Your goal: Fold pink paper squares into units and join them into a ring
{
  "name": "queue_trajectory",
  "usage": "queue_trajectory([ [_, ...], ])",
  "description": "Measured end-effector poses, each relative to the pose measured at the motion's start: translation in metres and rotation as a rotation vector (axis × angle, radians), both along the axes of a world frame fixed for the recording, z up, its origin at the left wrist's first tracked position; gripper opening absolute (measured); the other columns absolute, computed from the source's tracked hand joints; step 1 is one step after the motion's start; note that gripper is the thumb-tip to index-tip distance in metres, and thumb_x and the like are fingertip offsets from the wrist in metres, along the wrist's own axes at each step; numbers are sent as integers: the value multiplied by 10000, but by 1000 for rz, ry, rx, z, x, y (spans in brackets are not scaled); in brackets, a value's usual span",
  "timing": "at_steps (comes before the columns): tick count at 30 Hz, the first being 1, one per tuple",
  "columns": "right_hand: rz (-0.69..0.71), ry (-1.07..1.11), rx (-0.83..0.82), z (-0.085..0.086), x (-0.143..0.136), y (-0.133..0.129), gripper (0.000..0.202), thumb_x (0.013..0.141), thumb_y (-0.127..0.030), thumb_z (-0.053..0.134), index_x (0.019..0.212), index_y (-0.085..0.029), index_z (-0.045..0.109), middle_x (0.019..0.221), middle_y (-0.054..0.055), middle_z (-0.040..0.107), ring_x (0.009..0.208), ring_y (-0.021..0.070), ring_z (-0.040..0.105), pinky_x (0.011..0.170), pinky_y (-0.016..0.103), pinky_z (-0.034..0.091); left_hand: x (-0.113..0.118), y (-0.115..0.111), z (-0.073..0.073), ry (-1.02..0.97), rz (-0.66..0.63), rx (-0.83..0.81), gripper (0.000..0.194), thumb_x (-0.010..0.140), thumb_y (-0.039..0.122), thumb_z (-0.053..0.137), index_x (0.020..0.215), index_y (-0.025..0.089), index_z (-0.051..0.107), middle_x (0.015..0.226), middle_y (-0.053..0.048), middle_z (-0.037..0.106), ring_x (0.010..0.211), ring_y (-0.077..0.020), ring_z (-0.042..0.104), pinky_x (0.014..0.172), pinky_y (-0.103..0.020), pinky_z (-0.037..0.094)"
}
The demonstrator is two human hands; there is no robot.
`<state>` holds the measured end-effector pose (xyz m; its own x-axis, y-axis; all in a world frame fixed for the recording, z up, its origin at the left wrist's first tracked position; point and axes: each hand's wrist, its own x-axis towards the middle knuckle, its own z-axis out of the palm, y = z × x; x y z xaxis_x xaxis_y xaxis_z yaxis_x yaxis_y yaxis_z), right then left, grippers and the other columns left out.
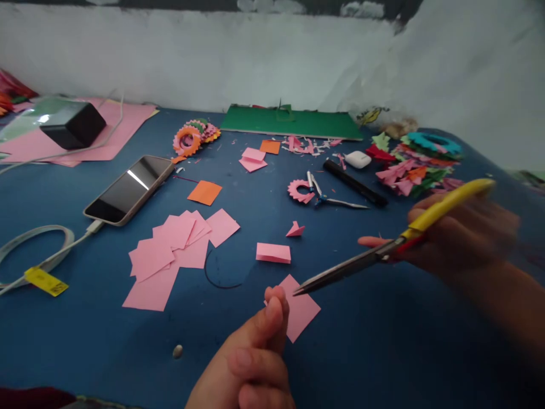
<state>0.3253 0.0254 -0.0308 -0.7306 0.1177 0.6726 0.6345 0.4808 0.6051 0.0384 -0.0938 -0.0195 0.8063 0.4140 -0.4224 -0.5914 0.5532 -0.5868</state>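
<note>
My right hand (451, 244) is closed around yellow-handled scissors (353, 267), whose blades look shut and point left. Their tip hangs over a pink paper square (303, 309) near the middle front. At the left edge of that square is my left hand (259, 346), thumb and index finger pressed together; whether they pinch anything is hard to make out. Beyond it lie a folded pink strip (273, 253) and a small folded pink piece (295, 229). A loose pile of pink squares (170, 244) spreads to the left.
A phone (130, 190) with a cable lies left, near a black box (74, 125). Farther back are orange squares (205, 193), paper rings (187, 141), a green board (293, 122), pliers (321, 196), a black pen (355, 183) and a colourful paper heap (417, 165).
</note>
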Motion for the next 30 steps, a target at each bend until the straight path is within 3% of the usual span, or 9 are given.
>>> queue_trajectory([
  [6,-7,-21,26,3,-3,-4,430,689,-545,677,607,-252,374,489,-47,424,487,142,399,456,272,339,-3,5,-12,-133,-117,127,110,782,69,651,803,132,738,318,53,566,361,-134,617,323,-139,450],
  [9,7,-13,2,3,-1,-4,441,672,-586,672,617,-246,397,489,-55,413,485,131,399,442,266,304,-4,6,-16,-144,-115,149,135,802,72,629,824,146,739,332,57,577,387,-133,633,342,-141,467],
  [16,2,-4,-120,4,-4,-5,414,714,-585,637,644,-230,436,541,-40,476,514,110,461,430,257,267,-6,5,-9,-58,-100,133,100,799,93,642,813,146,725,331,68,573,372,-106,621,326,-100,443],
  [19,-22,37,-226,11,-15,-14,428,740,-581,613,610,-234,399,523,-41,419,472,113,393,422,267,250,-7,5,-4,33,-98,100,84,795,94,649,801,145,716,317,77,559,350,-93,605,323,-86,432],
  [21,-82,112,-368,16,-23,-22,439,761,-580,589,582,-236,383,528,-36,410,455,117,363,438,281,260,-7,5,-2,55,-107,111,77,786,96,663,804,150,715,310,84,552,346,-87,601,318,-78,421],
  [23,-130,152,-585,20,-28,-28,409,808,-562,538,590,-235,425,564,-14,455,495,139,422,471,295,301,-8,5,-3,61,-125,132,79,775,91,674,802,152,717,310,84,551,355,-84,605,316,-71,413],
  [27,-92,105,-586,23,-28,-29,336,880,-413,507,611,-238,407,554,-21,422,494,138,391,477,295,292,-7,6,-5,2,-138,172,95,762,88,684,730,170,720,290,83,534,350,-89,603,300,-71,405],
  [30,-81,116,-611,23,-28,-28,376,869,-450,515,589,-236,384,547,-29,402,489,130,377,471,292,273,-8,7,-3,54,-152,148,86,770,93,679,781,167,721,302,89,545,353,-75,601,323,-64,416],
])
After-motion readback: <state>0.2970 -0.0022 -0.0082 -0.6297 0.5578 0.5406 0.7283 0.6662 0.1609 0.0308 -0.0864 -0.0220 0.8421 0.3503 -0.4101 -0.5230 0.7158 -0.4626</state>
